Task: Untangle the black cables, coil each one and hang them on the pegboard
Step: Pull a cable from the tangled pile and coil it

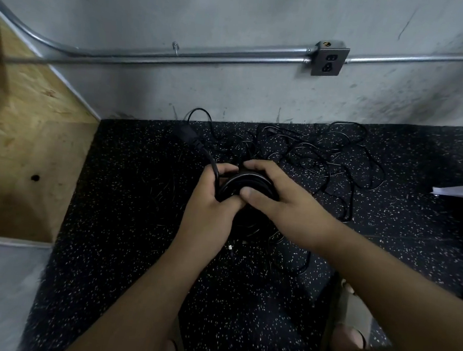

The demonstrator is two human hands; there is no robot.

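Both my forearms reach forward and down over the speckled black floor (pixel 134 250), meeting over a thick black coil (pixel 247 186) that I hold between my hands, above the floor and a little way out from the foot of the grey wall (pixel 232 91). My left hand (pixel 211 201) grips the coil's left side, fingers (pixel 226 170) curled round the bundled loops, wrist bent slightly inward. My right hand (pixel 281 199) lies across the top and right of the coil, its fingers bent over the far rim and the thumb (pixel 251 195) pressed flat on the near side, so both hands are closed on it. From under my left hand the cable's loose end runs up and left to a chunky plug (pixel 190 136) near the wall's base. The rest of the black cables (pixel 324 161) sprawl in a thin tangle on the floor beyond and to the right of my hands, toward the wall, with more strands under my wrists. A wooden panel (pixel 27 129) borders the floor's left edge, and a conduit (pixel 207 54) with a socket box (pixel 330 59) runs along the wall.
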